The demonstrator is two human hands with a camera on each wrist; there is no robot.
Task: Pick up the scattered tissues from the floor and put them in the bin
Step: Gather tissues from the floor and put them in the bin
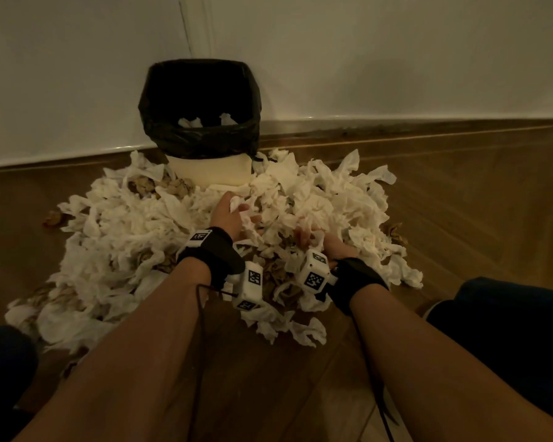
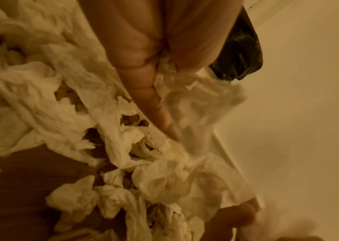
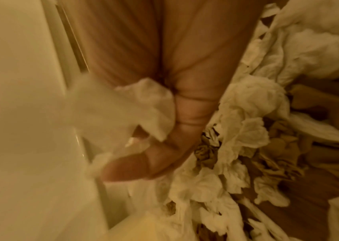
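A big heap of crumpled white tissues [image 1: 160, 224] covers the wooden floor in front of the bin [image 1: 209, 170], a white tub with a black liner [image 1: 201, 100] that has a few tissues inside. My left hand [image 1: 237, 208] is at the middle of the heap just below the bin and grips a white tissue [image 2: 197, 101] between fingers [image 2: 142, 78] and palm. My right hand [image 1: 310, 236] sits lower and to the right in the heap, fingers [image 3: 187, 114] curled round another tissue [image 3: 123, 112]. Both held tissues are blurred in the wrist views.
The bin stands against a white wall [image 1: 396, 59] with a baseboard [image 1: 396, 126]. Brown crumpled scraps [image 1: 144, 186] lie among the tissues. Bare wooden floor [image 1: 476, 193] shows right of the heap. The person's dark-clothed knees [image 1: 508, 330] flank the heap at both lower edges.
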